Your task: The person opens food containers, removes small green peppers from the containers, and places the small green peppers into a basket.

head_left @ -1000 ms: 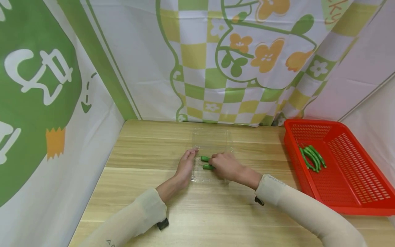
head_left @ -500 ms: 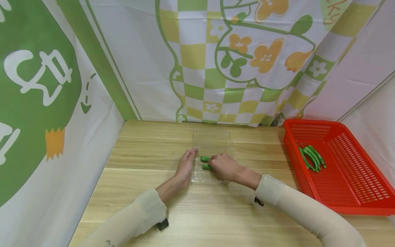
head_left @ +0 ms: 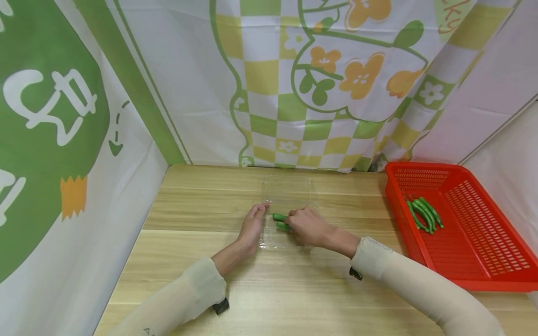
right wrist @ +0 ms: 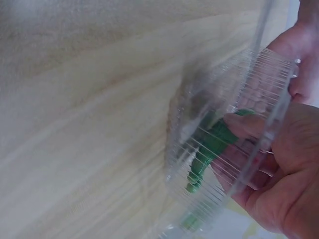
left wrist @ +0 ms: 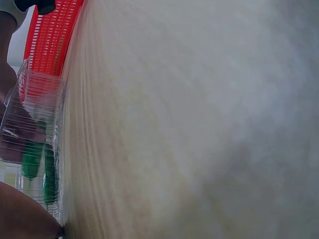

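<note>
A clear plastic clamshell container (head_left: 273,242) lies on the wooden table with its lid (head_left: 287,187) folded back. My left hand (head_left: 251,227) is at its left side, thumb and fingers at the edge near the hinge. My right hand (head_left: 308,226) reaches into the base, where its thumb and fingers grip green chili peppers (head_left: 279,217). Two stem ends poke out left of these fingers; the rest is hidden under the hand. Through the clear wall in the right wrist view, the thumb presses on a green chili pepper (right wrist: 215,142).
A red plastic basket (head_left: 462,261) with perforated walls stands at the right of the table (head_left: 201,200). Several green chili peppers (head_left: 425,215) lie in its left part. A patterned curtain (head_left: 294,121) hangs along the back edge.
The peppers under my right hand shift slightly, and the nearer one tilts. My right forearm moves a little to the right; my left hand stays in place.
</note>
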`<action>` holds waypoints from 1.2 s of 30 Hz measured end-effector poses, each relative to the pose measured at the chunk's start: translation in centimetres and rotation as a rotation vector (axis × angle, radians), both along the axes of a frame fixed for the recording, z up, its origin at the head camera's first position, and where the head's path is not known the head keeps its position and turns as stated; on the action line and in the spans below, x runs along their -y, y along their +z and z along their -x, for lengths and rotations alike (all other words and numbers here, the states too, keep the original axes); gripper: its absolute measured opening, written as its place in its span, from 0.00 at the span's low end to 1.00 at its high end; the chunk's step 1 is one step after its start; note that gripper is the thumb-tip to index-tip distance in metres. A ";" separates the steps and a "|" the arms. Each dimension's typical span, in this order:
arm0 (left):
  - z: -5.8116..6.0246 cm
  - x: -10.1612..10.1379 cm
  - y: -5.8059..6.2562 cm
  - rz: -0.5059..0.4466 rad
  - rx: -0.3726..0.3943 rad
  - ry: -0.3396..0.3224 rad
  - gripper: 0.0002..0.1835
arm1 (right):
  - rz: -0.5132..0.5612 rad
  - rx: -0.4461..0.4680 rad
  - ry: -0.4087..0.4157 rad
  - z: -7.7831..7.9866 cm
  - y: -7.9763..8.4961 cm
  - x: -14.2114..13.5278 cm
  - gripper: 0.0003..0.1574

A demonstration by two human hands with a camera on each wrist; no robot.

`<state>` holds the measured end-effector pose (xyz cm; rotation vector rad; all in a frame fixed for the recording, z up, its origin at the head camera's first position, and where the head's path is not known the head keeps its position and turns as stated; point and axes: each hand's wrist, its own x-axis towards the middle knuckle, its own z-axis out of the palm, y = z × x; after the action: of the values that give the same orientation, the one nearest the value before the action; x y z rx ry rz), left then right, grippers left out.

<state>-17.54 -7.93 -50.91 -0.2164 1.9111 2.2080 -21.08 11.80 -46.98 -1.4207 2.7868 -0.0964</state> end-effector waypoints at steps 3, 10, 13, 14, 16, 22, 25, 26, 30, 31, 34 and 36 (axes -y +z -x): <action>0.0 -0.1 0.0 -0.006 -0.004 0.010 0.24 | 0.017 0.000 -0.002 -0.1 0.6 -0.3 0.05; -0.1 0.0 0.1 -0.024 -0.012 0.005 0.24 | 0.056 -0.003 -0.012 -0.4 2.1 -1.2 0.04; -0.1 0.0 0.1 -0.026 -0.020 0.009 0.24 | 0.069 -0.019 -0.011 -0.7 2.8 -1.5 0.03; 0.0 0.0 0.0 -0.026 -0.020 0.008 0.24 | 0.078 -0.021 -0.010 -0.8 3.2 -1.7 0.03; 0.0 0.0 -0.1 -0.021 -0.021 0.007 0.24 | 0.103 -0.030 0.000 -0.9 3.6 -1.9 0.04; 0.2 -0.2 -0.2 -0.003 -0.016 0.023 0.24 | 0.134 -0.059 0.019 -1.0 4.7 -2.8 0.06; 0.1 -0.2 -0.1 -0.007 -0.016 0.027 0.24 | 0.125 -0.060 0.008 -0.9 5.2 -3.3 0.06; 0.1 -0.2 -0.2 -0.008 -0.018 0.026 0.24 | 0.122 -0.063 0.004 -0.9 5.5 -3.4 0.05; 0.1 -0.1 -0.2 -0.017 -0.023 0.020 0.24 | 0.116 -0.088 -0.010 -0.6 6.4 -4.4 0.04; 0.1 -0.1 -0.2 -0.020 -0.025 0.019 0.24 | 0.121 -0.095 -0.014 -0.5 6.7 -4.7 0.05; 0.1 -0.2 -0.2 -0.020 -0.028 0.018 0.24 | 0.133 -0.119 -0.037 -0.1 7.4 -5.6 0.05; 0.1 -0.2 -0.2 -0.017 -0.029 0.015 0.24 | 0.144 -0.128 -0.065 0.1 8.0 -6.2 0.06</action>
<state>-17.68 -7.75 -51.12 -0.1977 1.9111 2.2484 -21.20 18.03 -38.97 -1.4128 2.9865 -0.2186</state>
